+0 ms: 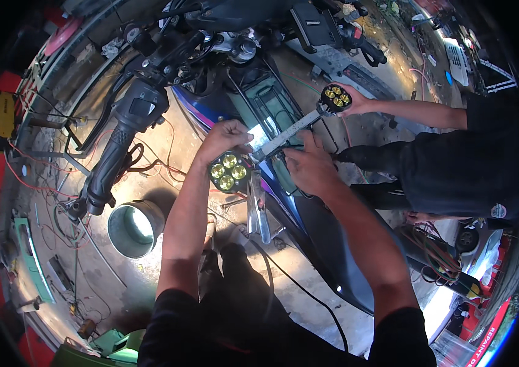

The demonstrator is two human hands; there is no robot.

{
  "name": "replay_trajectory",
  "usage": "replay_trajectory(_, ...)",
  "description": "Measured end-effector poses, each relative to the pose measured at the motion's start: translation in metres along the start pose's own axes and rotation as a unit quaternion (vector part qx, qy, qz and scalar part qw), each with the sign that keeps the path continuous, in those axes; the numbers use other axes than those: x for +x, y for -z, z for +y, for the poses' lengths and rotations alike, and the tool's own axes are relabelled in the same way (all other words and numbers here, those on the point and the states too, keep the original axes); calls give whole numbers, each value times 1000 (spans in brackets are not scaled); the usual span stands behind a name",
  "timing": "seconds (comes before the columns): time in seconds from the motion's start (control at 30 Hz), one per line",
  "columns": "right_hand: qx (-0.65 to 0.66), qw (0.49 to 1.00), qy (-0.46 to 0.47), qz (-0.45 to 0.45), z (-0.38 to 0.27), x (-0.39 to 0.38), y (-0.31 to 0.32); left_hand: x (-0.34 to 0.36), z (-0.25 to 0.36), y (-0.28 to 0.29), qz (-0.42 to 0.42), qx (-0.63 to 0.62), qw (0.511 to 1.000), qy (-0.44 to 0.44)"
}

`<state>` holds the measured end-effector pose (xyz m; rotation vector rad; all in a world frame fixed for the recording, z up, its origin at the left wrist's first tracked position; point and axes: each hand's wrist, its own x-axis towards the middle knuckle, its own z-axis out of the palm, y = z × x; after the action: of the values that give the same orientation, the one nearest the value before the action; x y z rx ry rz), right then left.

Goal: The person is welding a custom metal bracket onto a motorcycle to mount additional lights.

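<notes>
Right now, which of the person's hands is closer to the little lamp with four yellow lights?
Left. The left hand sits right on top of the near four-light lamp, touching it. The right hand is off to its right, on the metal bar.

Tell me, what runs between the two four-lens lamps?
A flat metal bar joins the near lamp to the far lamp; the right hand rests beside it, in the head view.

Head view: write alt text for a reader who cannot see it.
Seen from above, a person's left hand holds a square four-lens lamp at one end of a metal bar, the right hand gripping the bar beside it. A co-worker's hand holds a second lamp at the far end, over a motorcycle.
</notes>
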<state>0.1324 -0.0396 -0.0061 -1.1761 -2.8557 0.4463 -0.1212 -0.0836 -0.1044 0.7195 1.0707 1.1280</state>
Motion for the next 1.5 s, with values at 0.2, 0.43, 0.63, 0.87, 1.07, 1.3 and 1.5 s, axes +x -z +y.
replay_trajectory(0.2, -12, 999, -29, -8, -9, 4, 1, 2, -1, -2, -18, 2, 1000, 3)
replay_trajectory(0.43, 78, 996, 8, 51, 13, -10, -6, -8, -14, 10, -21, -50, 999, 3)
replay_trajectory(0.63, 193, 970, -72, 127, 6, -4, -2, -154, -84, 60, 277, -74, 958, 28)
replay_trajectory(0.87, 60, 981, -39, 183, 10, 11, -28, -387, -56, 122, 563, 211, 799, -6)
replay_trajectory(1.07, -6, 991, -33, 128, 14, 14, -27, -294, 18, 139, 444, 375, 813, -36)
replay_trajectory(1.3, 16, 986, -97, 132, 2, 15, -21, -203, -7, 145, 342, 275, 862, -253)
replay_trajectory(1.5, 12, 981, -134, 141, 4, 12, -22, -197, 17, 115, 341, 270, 883, -174)
